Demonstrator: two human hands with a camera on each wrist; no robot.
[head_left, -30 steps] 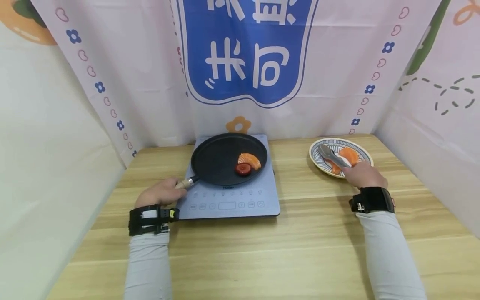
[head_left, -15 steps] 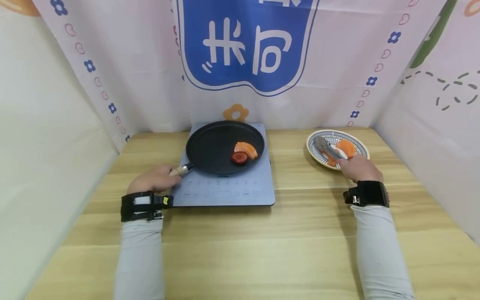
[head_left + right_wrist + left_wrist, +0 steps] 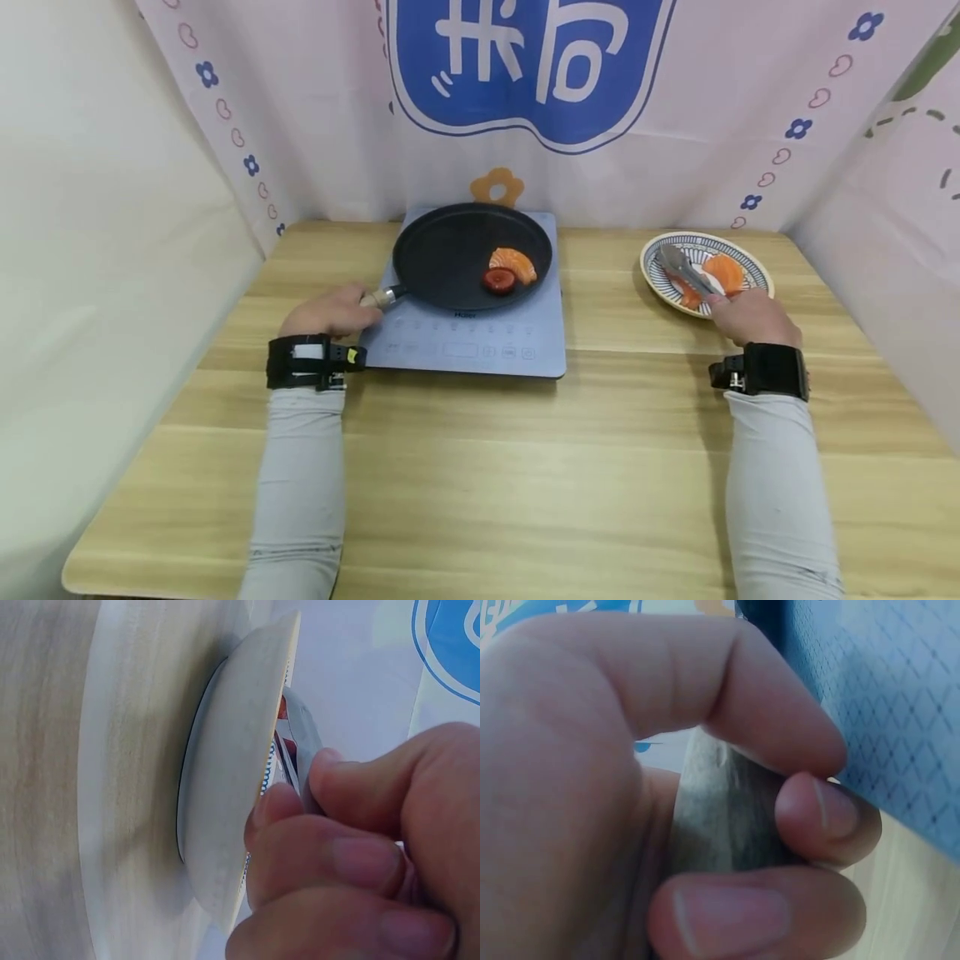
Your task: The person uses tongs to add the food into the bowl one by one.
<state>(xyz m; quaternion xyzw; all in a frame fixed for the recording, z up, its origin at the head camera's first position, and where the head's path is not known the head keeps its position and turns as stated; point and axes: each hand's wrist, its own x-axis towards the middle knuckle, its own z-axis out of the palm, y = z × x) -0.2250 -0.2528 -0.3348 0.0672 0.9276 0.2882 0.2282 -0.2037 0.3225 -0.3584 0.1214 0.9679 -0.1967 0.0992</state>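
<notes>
My left hand (image 3: pixel 331 311) grips the wooden handle (image 3: pixel 724 802) of a black frying pan (image 3: pixel 457 250), its fingers curled round it in the left wrist view. The pan sits on a flat induction cooker (image 3: pixel 487 343). Toward its right side lie an orange piece of salmon (image 3: pixel 514 263) and a dark red round slice (image 3: pixel 498 281), close together. Over on the right, my right hand (image 3: pixel 756 317) pinches metal tongs (image 3: pixel 684 268) between thumb and fingers. The tongs' heads are over a patterned plate (image 3: pixel 651 275) bearing orange salmon pieces (image 3: pixel 724 272); my hand partly covers its near rim.
Both things stand at the back of a wooden table (image 3: pixel 525 475), close to a hanging cloth (image 3: pixel 330 125) with a blue sign. Pale walls flank the table on the left and right. Bare wood lies between the cooker and the plate.
The head view has tilted downward, so everything sits higher in the picture and the table's front left corner shows. Both hands keep their holds; pan, food and plate stay in place.
</notes>
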